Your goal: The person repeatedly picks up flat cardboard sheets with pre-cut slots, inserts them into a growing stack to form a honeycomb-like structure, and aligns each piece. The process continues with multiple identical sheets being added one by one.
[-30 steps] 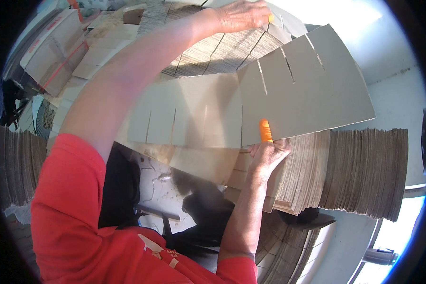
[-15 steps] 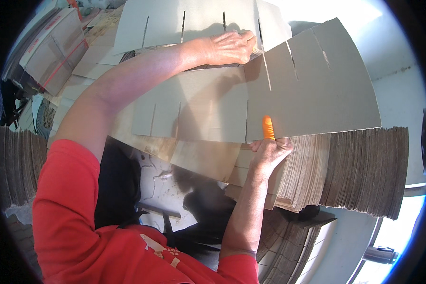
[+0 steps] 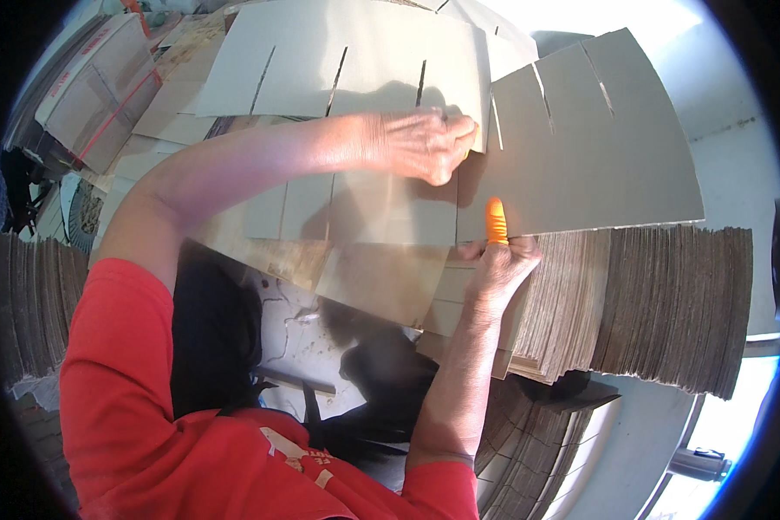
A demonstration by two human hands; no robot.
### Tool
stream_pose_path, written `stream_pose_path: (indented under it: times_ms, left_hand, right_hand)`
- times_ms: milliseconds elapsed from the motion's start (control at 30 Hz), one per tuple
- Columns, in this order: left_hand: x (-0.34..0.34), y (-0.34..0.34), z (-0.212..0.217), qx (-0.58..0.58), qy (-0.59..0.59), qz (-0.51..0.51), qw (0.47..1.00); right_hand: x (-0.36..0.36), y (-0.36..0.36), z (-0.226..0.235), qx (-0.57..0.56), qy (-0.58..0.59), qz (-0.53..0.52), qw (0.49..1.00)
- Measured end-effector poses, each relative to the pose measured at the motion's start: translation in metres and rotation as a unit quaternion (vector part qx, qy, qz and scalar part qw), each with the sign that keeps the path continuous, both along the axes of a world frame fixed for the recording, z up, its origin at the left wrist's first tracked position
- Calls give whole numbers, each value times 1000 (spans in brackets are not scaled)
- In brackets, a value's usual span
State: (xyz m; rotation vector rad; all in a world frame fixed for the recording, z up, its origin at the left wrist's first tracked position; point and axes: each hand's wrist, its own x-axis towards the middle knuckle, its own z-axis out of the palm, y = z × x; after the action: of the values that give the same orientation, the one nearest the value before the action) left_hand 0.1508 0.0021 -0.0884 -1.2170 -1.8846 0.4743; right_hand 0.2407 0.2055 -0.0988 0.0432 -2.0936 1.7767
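My left hand (image 3: 420, 143) reaches across from the left and pinches the right edge of a pale slotted cardboard sheet (image 3: 347, 61) held up in front of me. My right hand (image 3: 498, 264), with an orange rubber cap (image 3: 495, 221) on the thumb, grips the lower edge of a second grey slotted cardboard sheet (image 3: 598, 156) on the right. The two sheets meet at their edges between my hands. More slotted pieces (image 3: 381, 260) hang below them, partly hidden by my left forearm.
A thick stack of flat cardboard sheets (image 3: 667, 303) lies at the right under the grey sheet. Another stack (image 3: 26, 303) stands at the left. Bundled flat cartons (image 3: 87, 87) lie at the upper left. A dark object (image 3: 390, 373) sits on the floor below.
My left hand has come down and nearer, drawing the pale sheet with it until it meets the grey sheet. My right hand has stayed on the grey sheet's lower edge.
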Motion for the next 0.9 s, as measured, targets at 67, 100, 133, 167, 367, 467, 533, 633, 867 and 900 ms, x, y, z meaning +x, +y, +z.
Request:
stream_pose_path:
  times_ms: [67,100,133,167,367,467,533,633,867,900]
  left_hand:
    - [9,3,4,0,-20,-15,1000]
    - [13,0,6,-3,-18,-14,1000]
    - [16,0,8,-5,-14,-15,1000]
    - [19,1,10,0,-15,-20,1000]
    - [76,32,-2,28,-79,-114,990]
    - [96,39,-9,96,-191,-61,975]
    - [73,26,1,229,-360,-90,900]
    - [-3,4,32,348,-246,-46,904]
    - [-155,-41,39,179,-227,326,900]
    - [-158,-36,40,172,-214,321,906]
  right_hand:
    - [0,6,8,46,7,7,999]
    - [3,8,17,57,13,10,998]
    - [6,12,27,68,19,11,997]
    - [8,14,36,59,39,-6,997]
    - [13,6,38,6,39,-21,999]
    - [10,1,22,-10,11,-52,999]
    - [8,3,15,4,-4,-55,998]
    - [10,3,13,1,-21,-37,999]
    - [7,-8,6,-37,7,-9,999]
    - [8,-8,7,-39,1,-8,999]
